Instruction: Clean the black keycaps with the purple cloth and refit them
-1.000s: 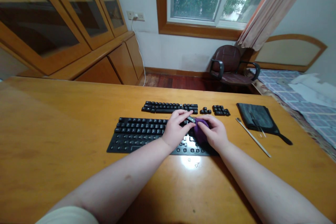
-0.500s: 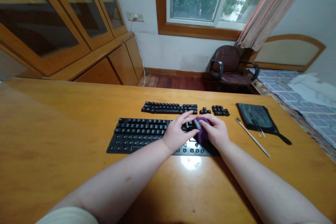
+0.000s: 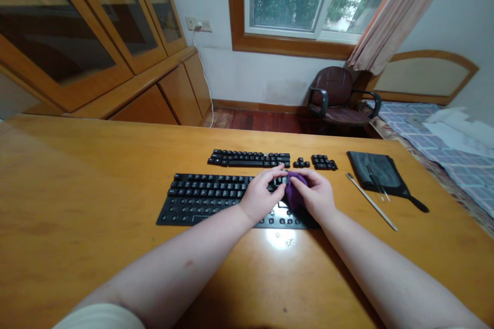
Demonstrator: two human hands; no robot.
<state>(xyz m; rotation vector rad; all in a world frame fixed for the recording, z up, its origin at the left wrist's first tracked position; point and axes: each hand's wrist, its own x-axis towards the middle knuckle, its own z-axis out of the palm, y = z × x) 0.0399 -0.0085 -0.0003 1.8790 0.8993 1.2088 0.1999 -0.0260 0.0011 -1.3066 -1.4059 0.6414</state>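
Between the thumb and fingers of my left hand [image 3: 262,193] is a small dark keycap [image 3: 285,180], partly covered by the fingertips. My right hand [image 3: 318,193] grips a purple cloth [image 3: 295,196] and presses it against the keycap. Both hands are over the right part of a black keyboard [image 3: 204,193]. Keycaps sit on its back rows, while the front rows show bare switches. Just behind the keyboard, loose black keycaps [image 3: 247,158] lie in neat rows, with smaller groups of keycaps [image 3: 324,162] to the right.
Right of the keyboard, a thin brush [image 3: 371,201] lies on the wooden table [image 3: 96,180]. Beside it is a black pouch [image 3: 376,169] with a wire tool [image 3: 378,185] on top. Past the table stand an office chair [image 3: 335,95] and a bed [image 3: 420,133]; a cabinet [image 3: 154,82] is at left.
The keycap has turned and tipped in my left fingers, and less of it shows. My right hand has shifted slightly left with the cloth, closer to the left fingertips.
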